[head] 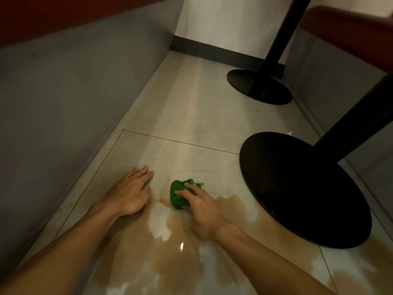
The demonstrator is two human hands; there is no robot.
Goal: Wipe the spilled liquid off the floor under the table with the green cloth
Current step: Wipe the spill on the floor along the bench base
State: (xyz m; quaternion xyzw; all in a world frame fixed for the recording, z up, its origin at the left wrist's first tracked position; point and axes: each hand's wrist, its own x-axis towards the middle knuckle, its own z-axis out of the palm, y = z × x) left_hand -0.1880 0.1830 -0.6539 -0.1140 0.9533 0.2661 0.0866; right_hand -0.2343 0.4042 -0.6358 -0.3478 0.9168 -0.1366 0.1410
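Down on the floor point(191, 116) we go. The right hand point(202, 211) is clamped on the green cloth point(179, 193), fingers draped over the top and thumb tucked in at the near edge, so the wad is bunched into a tight lump rather than spread flat. That looks like a grip for pressing and dragging.

The cloth sits just beyond the right hand's knuckles, right at the far rim of the spilled liquid point(170, 262), a sensible spot for pulling the puddle inward.

The left hand point(131, 191) lies flat, fingers straight and together, palm on dry tile just left of the cloth. It holds nothing, and I judge it a prop for the person's weight.

The liquid is thin, tea-brown and glossy, with ragged edges and pale islands of bare tile showing through. It spreads from the right hand back toward the wrists and off to its right, lapping against the round black table base point(297, 188). That base is a matt disc with a dark post rising from it.

The tile is pale, smooth and shiny, with fine grout lines. The cloth looks nubbly and soft.

Most of the puddle remains, so I'd say the job is barely begun.
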